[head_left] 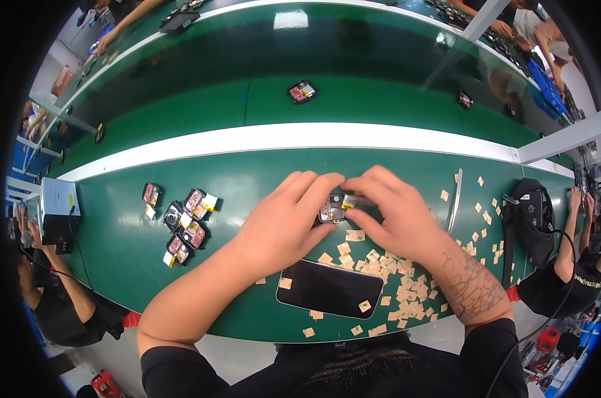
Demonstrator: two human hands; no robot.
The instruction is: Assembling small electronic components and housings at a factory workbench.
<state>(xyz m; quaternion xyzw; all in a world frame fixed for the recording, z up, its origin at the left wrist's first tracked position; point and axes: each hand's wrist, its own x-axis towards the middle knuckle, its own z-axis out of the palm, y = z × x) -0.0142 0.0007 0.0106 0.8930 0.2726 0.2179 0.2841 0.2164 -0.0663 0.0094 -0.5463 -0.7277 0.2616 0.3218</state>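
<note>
5 small device units (193, 234) at left, 1 held unit (330, 210) between 2 hands (280, 219), at least 3 beyond the white rail (300, 136). 1 phone (330, 289), 1 black bag (534, 213). Beige squares (343, 248): dozens, overlapping, no exact count.

"Any words you can read?"
"None. Pale print (584, 282) on the black shirt (553, 292) at far right and a small mark (535, 196) on the black bag (534, 222), both illegible."

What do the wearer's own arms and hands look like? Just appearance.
Left hand and right hand bare: no gloves, no rings visible. Forearms uncovered, no watch or bracelet in sight. Right forearm has a dark line tattoo, curved outlines; none visible on the left. Black short sleeves on both arms.
</note>
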